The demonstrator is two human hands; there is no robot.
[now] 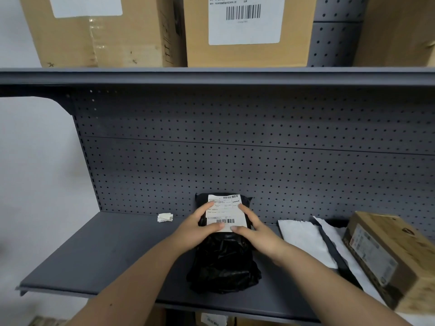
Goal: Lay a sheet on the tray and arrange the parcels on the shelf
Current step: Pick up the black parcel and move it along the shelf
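Note:
A black plastic parcel (223,260) lies on the grey shelf (98,255), its far end leaning against the pegboard back. A white shipping label (224,211) with barcodes covers its upper part. My left hand (200,228) grips the parcel's left side, with the thumb on the label's lower edge. My right hand (256,230) grips the right side, fingers spread over the label's corner. To the right lie a white padded parcel (306,243), another white mailer (339,238) and a brown cardboard box (390,257). No tray or sheet is in view.
A small crumpled paper scrap (165,217) lies at the shelf's back left. The upper shelf (211,75) carries large cardboard boxes (247,31). A white wall (35,172) borders the shelf on the left. More items show below the shelf's front edge.

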